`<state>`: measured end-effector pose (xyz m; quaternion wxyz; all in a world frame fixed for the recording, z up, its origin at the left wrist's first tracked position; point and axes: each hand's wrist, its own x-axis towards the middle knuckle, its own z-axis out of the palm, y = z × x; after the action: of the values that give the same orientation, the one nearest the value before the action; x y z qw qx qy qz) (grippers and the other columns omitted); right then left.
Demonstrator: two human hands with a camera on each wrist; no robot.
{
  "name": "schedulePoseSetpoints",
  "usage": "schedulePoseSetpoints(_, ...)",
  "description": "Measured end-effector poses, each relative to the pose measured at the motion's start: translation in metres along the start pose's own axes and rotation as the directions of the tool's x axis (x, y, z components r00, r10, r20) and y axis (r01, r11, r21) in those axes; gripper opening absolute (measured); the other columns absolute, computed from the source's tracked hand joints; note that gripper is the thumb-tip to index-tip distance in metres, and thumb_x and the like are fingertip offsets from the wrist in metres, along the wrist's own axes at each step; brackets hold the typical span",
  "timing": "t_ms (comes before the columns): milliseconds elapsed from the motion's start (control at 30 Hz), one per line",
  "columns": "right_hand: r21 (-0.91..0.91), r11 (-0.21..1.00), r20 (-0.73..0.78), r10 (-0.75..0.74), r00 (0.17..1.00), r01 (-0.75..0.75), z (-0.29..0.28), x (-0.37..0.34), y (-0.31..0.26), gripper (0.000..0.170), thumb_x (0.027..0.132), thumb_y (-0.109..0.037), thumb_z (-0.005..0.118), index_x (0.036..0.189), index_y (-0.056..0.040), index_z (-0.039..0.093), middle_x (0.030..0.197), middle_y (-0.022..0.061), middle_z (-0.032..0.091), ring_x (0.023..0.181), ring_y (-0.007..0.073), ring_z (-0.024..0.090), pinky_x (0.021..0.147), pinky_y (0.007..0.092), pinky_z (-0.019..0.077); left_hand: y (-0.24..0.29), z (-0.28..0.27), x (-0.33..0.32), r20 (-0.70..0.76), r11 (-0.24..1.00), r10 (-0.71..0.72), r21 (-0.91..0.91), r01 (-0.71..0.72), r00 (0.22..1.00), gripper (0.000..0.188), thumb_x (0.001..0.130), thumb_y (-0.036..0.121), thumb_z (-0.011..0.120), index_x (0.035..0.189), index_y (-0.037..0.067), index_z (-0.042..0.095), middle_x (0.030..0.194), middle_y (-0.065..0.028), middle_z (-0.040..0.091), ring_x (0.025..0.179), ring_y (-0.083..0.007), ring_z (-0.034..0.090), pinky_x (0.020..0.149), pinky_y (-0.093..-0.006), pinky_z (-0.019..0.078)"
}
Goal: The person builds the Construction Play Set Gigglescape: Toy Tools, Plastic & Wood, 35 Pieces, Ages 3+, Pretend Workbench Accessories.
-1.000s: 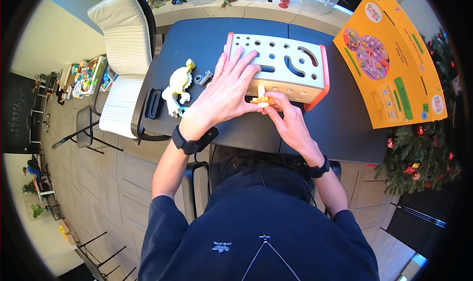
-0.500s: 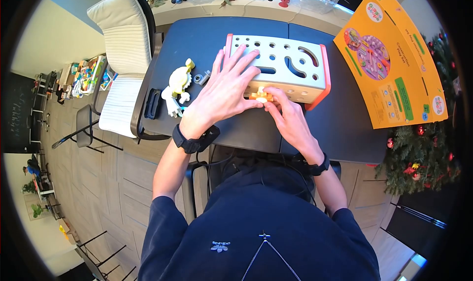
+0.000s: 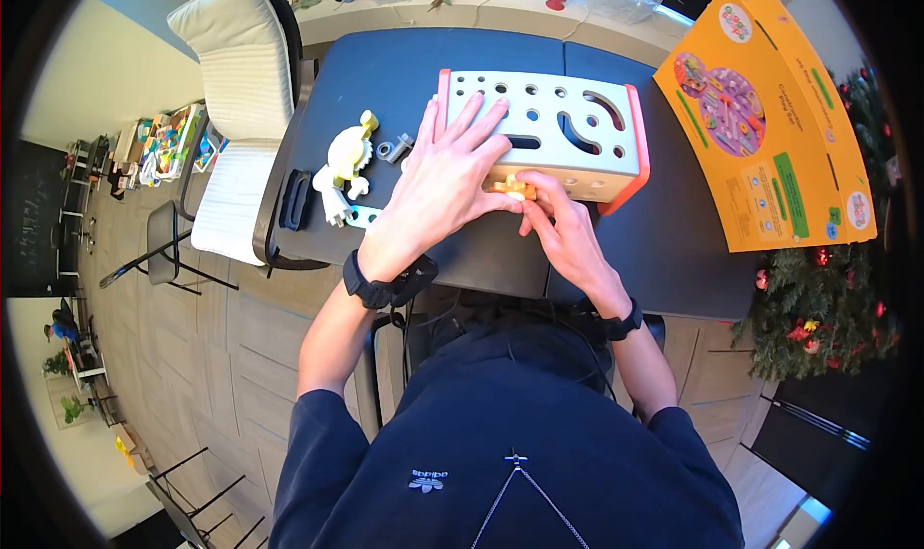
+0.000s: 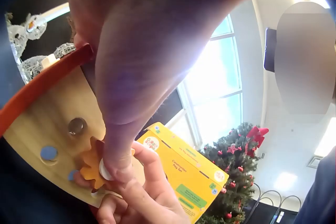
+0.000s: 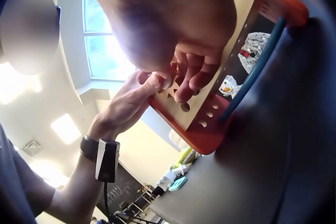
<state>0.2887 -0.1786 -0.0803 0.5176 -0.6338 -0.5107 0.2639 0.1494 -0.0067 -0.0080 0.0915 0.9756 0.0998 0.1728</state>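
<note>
A white-topped toy box point(image 3: 553, 102) with red ends and a wooden side stands on the table. At that side is an orange gear point(image 4: 93, 163) with a pale round peg head point(image 5: 167, 81) at its centre. The left hand point(image 3: 438, 183) lies over the box top with fingers spread and straight, its thumb pressing the peg head. The right hand point(image 3: 570, 239) pinches the gear's edge between thumb and fingers. In the head view the gear point(image 3: 517, 187) is close against the side; fingers partly cover it.
Left of the box on the table point(image 3: 385, 58) lie a grey bolt point(image 3: 395, 149), a pale yellow and white toy piece point(image 3: 348, 154) and a black case point(image 3: 295, 201). A yellow carton point(image 3: 770, 116) stands at the right, beside a decorated tree point(image 3: 808, 308).
The gear has moved in toward the box side; the peg shaft seen between them earlier no longer shows. Both hands followed slightly, and the box has shifted a little.
</note>
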Motion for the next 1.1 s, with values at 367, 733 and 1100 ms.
schedulePoseSetpoints(367, 0.087, 0.995, -0.008, 0.054, 0.999, -0.053, 0.004, 0.004, 0.0, 0.034, 0.109, -0.001, 0.055, 0.141, -0.0068, 0.048, 0.101, 0.0122, 0.074, 0.068, 0.0182, 0.068, 0.063, 0.0325, 0.0532, -0.001, 0.004, 0.002, -0.012, 1.0, -0.002, 0.002, 0.002, 1.0, 0.056, 0.081, 0.048, 0.084, 0.11, 0.004, 0.063, 0.165, -0.0162, 0.046, 0.156, -0.0408, 0.035, 0.125, -0.0671, 0.0273)
schedulePoseSetpoints(733, 0.106, 0.993, -0.045, 0.054, 0.997, -0.049, 0.008, 0.003, 0.0, 0.034, 0.109, 0.0, 0.054, 0.142, -0.0069, 0.048, 0.104, 0.0124, 0.075, 0.065, 0.0155, 0.066, 0.061, 0.0307, 0.0527, -0.002, 0.008, 0.0, -0.028, 1.0, 0.0, -0.01, -0.001, 1.0, 0.057, 0.083, 0.049, 0.082, 0.114, 0.005, 0.063, 0.167, -0.0138, 0.044, 0.158, -0.0393, 0.034, 0.125, -0.0674, 0.0246)
schedulePoseSetpoints(1100, 0.055, 0.996, -0.062, 0.08, 0.995, -0.077, 0.008, 0.003, -0.002, 0.033, 0.11, -0.003, 0.053, 0.142, -0.0077, 0.048, 0.106, 0.016, 0.076, 0.069, 0.0219, 0.071, 0.065, 0.0359, 0.0563, -0.006, 0.01, -0.001, -0.06, 0.999, 0.035, 0.008, -0.034, 0.998, 0.058, 0.087, 0.052, 0.077, 0.119, 0.005, 0.063, 0.163, -0.0163, 0.048, 0.156, -0.039, 0.036, 0.126, -0.0662, 0.023)
